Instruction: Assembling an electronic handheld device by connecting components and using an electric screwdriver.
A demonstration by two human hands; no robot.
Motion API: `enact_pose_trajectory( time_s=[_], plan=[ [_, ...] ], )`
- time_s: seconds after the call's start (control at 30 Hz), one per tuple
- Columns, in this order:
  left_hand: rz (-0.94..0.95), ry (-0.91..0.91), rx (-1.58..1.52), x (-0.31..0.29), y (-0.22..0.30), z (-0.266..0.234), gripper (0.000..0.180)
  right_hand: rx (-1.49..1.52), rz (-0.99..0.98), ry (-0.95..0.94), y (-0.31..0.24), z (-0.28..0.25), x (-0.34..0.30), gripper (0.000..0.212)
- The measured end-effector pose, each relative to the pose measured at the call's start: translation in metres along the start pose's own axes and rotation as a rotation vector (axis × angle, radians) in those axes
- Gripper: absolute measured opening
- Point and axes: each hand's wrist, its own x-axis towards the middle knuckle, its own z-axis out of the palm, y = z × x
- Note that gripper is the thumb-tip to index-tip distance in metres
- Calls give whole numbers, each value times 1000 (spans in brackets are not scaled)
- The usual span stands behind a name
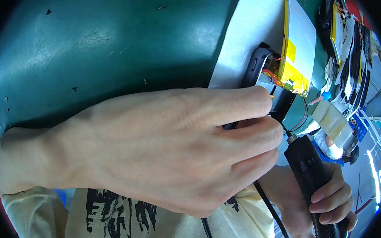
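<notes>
My left hand [170, 142] reaches across from the left with its back toward me. Its fingers are curled over a dark plastic device casing [257, 64], and they hide most of it. From the casing a red wire runs to a flat pouch battery [301, 38] with yellow tape at its edges. In my right hand [331, 202], at the lower right, is a black electric screwdriver [306, 164], fingers wrapped round its thick handle. The tool's metal collar and thin dark bit point up toward the casing beside my left fingertips. The bit's end is hard to make out.
A white sheet [248, 28] lies under the parts on the green mat [107, 45], which has small dark specks. Black cables [272, 212] hang below my left hand. Dark and yellow-taped parts [347, 44] crowd the far right. Beyond the bench is another person [329, 147].
</notes>
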Motion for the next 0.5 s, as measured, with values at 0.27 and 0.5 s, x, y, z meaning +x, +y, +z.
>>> enact_pose_trajectory(
  time_s=[0.27, 0.5],
  plan=[
    [13, -99, -7, 1, -3, -7, 24, -239, -26, -22, -5, 10, -3, 68],
    [-7, -95, -33, 1, -5, -6, 27, -167, -97, -13, 1, 6, -6, 68]
  ],
)
